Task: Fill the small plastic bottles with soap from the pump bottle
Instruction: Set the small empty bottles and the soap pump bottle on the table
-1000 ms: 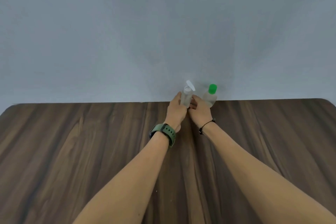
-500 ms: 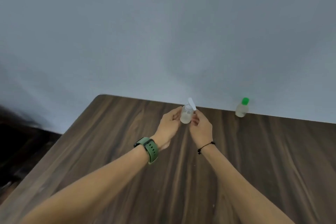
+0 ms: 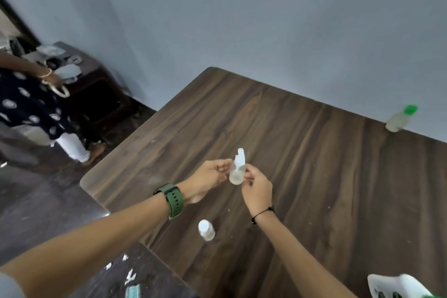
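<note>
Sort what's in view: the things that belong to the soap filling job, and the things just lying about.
Job:
- small clear plastic bottle with its white flip cap open, held by left hand and right hand
- small white-capped bottle
- green-capped bottle
- white and green object, possibly the pump bottle

Lying about:
- dark side cabinet
- white scraps on floor

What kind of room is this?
Probably a plain room in a home or small workplace: a dark wood-look table against a bare blue-grey wall, and a cluttered dark cabinet where another person stands.
</note>
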### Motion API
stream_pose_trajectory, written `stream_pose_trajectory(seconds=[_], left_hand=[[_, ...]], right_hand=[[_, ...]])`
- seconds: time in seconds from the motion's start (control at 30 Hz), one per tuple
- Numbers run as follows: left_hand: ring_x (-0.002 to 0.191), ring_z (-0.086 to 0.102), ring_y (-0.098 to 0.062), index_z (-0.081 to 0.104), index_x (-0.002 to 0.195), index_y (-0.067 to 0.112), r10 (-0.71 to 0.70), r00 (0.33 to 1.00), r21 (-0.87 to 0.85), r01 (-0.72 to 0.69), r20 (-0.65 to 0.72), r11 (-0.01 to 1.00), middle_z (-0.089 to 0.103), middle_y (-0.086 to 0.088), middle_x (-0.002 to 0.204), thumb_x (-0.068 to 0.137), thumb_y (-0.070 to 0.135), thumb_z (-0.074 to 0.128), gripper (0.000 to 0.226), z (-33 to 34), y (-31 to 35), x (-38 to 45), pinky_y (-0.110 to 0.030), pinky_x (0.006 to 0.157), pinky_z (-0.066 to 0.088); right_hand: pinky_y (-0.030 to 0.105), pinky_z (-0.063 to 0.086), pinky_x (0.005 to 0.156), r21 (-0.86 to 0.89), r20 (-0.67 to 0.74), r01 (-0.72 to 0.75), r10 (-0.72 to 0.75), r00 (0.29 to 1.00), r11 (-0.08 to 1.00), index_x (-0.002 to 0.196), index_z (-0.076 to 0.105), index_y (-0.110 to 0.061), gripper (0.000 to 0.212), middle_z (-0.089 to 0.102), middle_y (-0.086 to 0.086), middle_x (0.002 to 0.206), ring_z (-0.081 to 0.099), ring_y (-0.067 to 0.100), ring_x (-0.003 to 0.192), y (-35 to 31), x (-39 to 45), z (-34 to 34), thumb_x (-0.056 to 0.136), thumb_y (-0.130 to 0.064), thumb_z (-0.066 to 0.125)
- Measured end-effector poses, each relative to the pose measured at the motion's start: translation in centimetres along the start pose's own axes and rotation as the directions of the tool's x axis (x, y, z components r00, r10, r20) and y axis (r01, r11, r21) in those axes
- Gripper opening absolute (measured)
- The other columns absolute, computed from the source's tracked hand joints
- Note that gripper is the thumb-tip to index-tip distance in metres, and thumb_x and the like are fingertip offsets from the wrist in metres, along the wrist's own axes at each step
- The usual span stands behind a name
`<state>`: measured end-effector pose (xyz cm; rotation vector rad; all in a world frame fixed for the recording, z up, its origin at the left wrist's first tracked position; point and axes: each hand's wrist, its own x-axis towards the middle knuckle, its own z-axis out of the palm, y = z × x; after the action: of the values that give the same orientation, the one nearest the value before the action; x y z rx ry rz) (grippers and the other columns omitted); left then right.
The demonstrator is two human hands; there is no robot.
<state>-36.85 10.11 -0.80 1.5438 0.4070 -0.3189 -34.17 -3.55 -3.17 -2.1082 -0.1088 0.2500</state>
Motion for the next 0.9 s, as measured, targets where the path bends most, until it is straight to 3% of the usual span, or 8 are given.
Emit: stream_pose_trajectory(seconds=[0.1, 0.27, 0.37, 0.5, 0.67, 0.9], left_hand=[[0.098, 0.061, 0.011, 0.060, 0.113, 0.021, -0.069, 0.997, 0.009, 0.069, 0.023, 0.998, 0.069, 0.021, 0.102, 0.083, -0.022, 0.034, 0.059, -1.2, -3.1, -2.6, -0.007, 0.075, 0.048], [0.099, 0.059, 0.014, 0.062, 0.108, 0.027, -0.129, 0.991, 0.024, 0.128, 0.039, 0.991, 0.069, 0.025, 0.100, 0.083, -0.020, 0.033, 0.060, -2.0, -6.0, -5.0, -0.006, 0.077, 0.047], [0.104, 0.058, 0.012, 0.062, 0.114, 0.022, -0.140, 0.989, 0.039, 0.139, 0.039, 0.990, 0.067, 0.022, 0.107, 0.083, -0.018, 0.034, 0.058, -2.1, -7.2, -5.9, -0.009, 0.083, 0.047], [0.101, 0.060, 0.011, 0.064, 0.105, 0.025, -0.146, 0.988, 0.021, 0.145, 0.045, 0.989, 0.068, 0.019, 0.106, 0.083, -0.019, 0.034, 0.058, -2.1, -8.2, -6.5, -0.008, 0.080, 0.048], [0.105, 0.058, 0.008, 0.058, 0.123, 0.012, -0.128, 0.991, 0.012, 0.128, 0.037, 0.992, 0.065, 0.011, 0.114, 0.083, -0.018, 0.034, 0.054, -2.3, -8.5, -6.3, -0.011, 0.087, 0.047], [0.112, 0.055, 0.004, 0.059, 0.118, 0.020, -0.116, 0.993, -0.030, 0.117, 0.036, 0.993, 0.063, 0.009, 0.119, 0.083, -0.018, 0.034, 0.057, -2.3, -8.7, -6.5, -0.016, 0.093, 0.044]], right_hand=[[0.038, 0.048, 0.090, -0.035, 0.067, 0.009, -0.007, 0.998, 0.999, 0.115, 0.063, -0.014, 0.041, 0.067, 0.009, 0.100, 0.060, 0.023, 0.098, 1.0, -2.9, 1.3, 0.083, 0.005, 0.047], [0.037, 0.049, 0.090, -0.046, 0.105, 0.007, -0.002, 0.994, 0.999, 0.113, 0.065, -0.012, 0.035, 0.068, 0.007, 0.101, 0.061, 0.022, 0.098, 2.1, -6.4, 2.8, 0.085, 0.002, 0.049], [0.036, 0.049, 0.091, -0.052, 0.120, -0.004, 0.010, 0.993, 0.999, 0.114, 0.064, -0.010, 0.034, 0.068, 0.008, 0.104, 0.061, 0.022, 0.100, 2.6, -7.8, 3.3, 0.086, 0.001, 0.050], [0.033, 0.049, 0.093, -0.050, 0.104, -0.020, 0.025, 0.994, 0.999, 0.114, 0.064, -0.008, 0.035, 0.069, 0.008, 0.106, 0.062, 0.021, 0.102, 3.0, -8.9, 3.5, 0.085, 0.004, 0.049], [0.035, 0.048, 0.097, -0.048, 0.108, -0.036, 0.041, 0.993, 0.998, 0.118, 0.062, -0.007, 0.035, 0.067, 0.008, 0.112, 0.061, 0.020, 0.106, 2.9, -9.4, 3.6, 0.086, 0.004, 0.050], [0.037, 0.047, 0.099, -0.023, 0.102, -0.064, 0.066, 0.993, 0.998, 0.117, 0.062, -0.006, 0.035, 0.067, 0.009, 0.113, 0.060, 0.022, 0.109, 2.8, -9.6, 3.7, 0.086, 0.005, 0.049]])
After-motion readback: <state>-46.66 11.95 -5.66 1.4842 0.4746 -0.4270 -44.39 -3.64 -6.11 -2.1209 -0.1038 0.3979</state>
